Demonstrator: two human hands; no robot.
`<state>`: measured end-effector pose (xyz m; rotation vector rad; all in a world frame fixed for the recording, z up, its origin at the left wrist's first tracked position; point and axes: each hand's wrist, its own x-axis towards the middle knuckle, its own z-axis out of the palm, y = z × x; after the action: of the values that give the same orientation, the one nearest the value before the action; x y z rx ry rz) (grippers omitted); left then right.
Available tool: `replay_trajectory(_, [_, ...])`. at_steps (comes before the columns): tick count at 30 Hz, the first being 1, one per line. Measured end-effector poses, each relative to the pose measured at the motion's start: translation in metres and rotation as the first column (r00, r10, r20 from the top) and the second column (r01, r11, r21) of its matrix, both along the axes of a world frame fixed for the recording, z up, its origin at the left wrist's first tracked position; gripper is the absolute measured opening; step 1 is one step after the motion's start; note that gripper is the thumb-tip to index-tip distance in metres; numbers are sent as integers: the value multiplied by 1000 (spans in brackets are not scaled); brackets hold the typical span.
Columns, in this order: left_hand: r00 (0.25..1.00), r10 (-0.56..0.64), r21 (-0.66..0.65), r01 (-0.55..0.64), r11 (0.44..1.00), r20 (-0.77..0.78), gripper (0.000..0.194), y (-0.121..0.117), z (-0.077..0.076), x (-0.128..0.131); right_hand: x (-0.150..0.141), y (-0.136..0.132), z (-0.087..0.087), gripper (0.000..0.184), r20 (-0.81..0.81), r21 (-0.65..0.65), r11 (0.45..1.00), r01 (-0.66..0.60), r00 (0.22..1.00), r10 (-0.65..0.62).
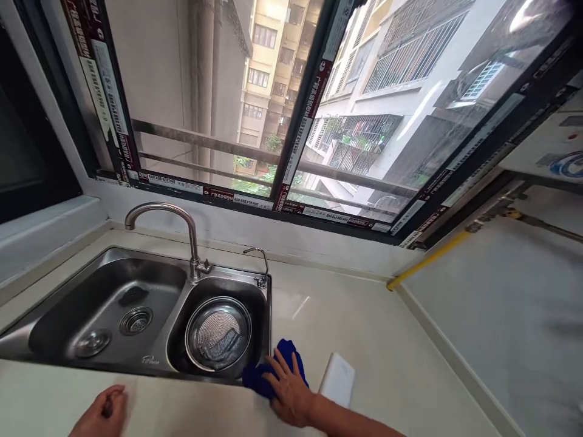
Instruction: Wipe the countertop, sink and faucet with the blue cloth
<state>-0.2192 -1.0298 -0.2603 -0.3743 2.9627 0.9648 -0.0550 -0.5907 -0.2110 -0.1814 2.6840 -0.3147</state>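
My right hand [291, 391] presses down on a crumpled dark blue cloth [288, 351], its fingers spread over the fabric. The cloth lies on the pale countertop [359, 315] at the right front corner of the sink and laps onto the steel rim. Low at the left, my left hand [104, 411] hovers by the counter's front part with its fingers curled in, and I see nothing in them. Inside the right basin sits a round metal strainer [214, 325] with a grey scrubbing pad or cloth [223, 346] in it.
A white box-like object [337, 379] stands beside my right forearm. The left basin [168, 297] holds a drain and a clear round item [92, 343]. Behind rise a large tap [194, 237] and a small one [265, 264]. A yellow pipe [423, 261] runs along the right wall.
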Motion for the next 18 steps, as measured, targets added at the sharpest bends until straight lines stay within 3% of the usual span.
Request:
replay_trajectory(5, [997, 20, 37, -22, 999, 70, 28, 9, 18, 4, -35, 48, -9, 66, -5, 78, 997, 4, 1000, -4])
replay_trajectory(8, [990, 55, -10, -54, 999, 128, 32, 13, 26, 8, -56, 77, -10, 77, -94, 152, 979, 138, 988, -125])
replay_trajectory(11, [990, 55, 9, -57, 998, 133, 33, 13, 23, 8, -71, 110, -9, 80, -131, 210, 936, 282, 957, -259])
replay_trajectory(14, [991, 57, 67, -65, 996, 120, 32, 11, 17, 6, -81, 152, -7, 77, -116, 278, 858, 431, 902, -416])
replay_trajectory(18, [982, 92, 18, -96, 995, 165, 37, 13, 20, 6, -95, 189, -4, 69, -132, 309, 674, 671, 732, -669])
